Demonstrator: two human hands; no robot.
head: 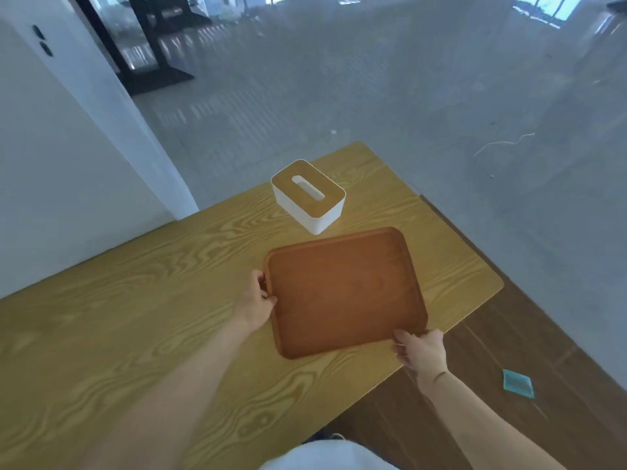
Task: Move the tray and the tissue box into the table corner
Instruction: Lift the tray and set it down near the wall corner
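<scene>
A flat reddish-brown wooden tray (344, 293) lies on the light wood table (135, 317), close to its right edge. My left hand (256, 301) grips the tray's left rim. At the near right corner of the tray, my right hand (422, 351) holds the rim with its fingers curled under. A white tissue box (308, 196) with a wooden lid and an oval slot stands upright just beyond the tray, near the table's far corner, a small gap apart from it.
The table's far rounded corner (358, 145) lies behind the tissue box. A white wall (51, 164) runs along the left. Grey floor lies beyond, dark wood floor to the right, with a teal square object (517, 383) on it.
</scene>
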